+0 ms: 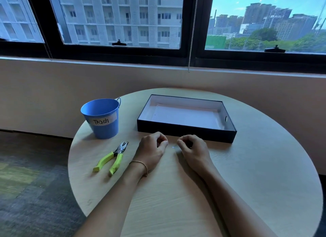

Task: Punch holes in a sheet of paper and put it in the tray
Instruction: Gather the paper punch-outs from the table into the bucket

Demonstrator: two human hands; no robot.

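A white sheet of paper (185,115) with small holes near its left edge lies flat inside the black tray (185,133) at the far middle of the round table. A hole punch (112,157) with lime-green handles lies on the table, left of my hands. My left hand (151,151) and my right hand (194,148) rest on the tabletop just in front of the tray, fingers curled in, fingertips close together. Tiny pale paper dots (173,147) lie on the wood between the two hands. I see nothing gripped in either hand.
A blue bucket (102,118) labelled "Trash" stands at the table's far left edge, left of the tray. The round wooden table (247,175) ends close to a beige wall under a window. Carpeted floor lies to the left.
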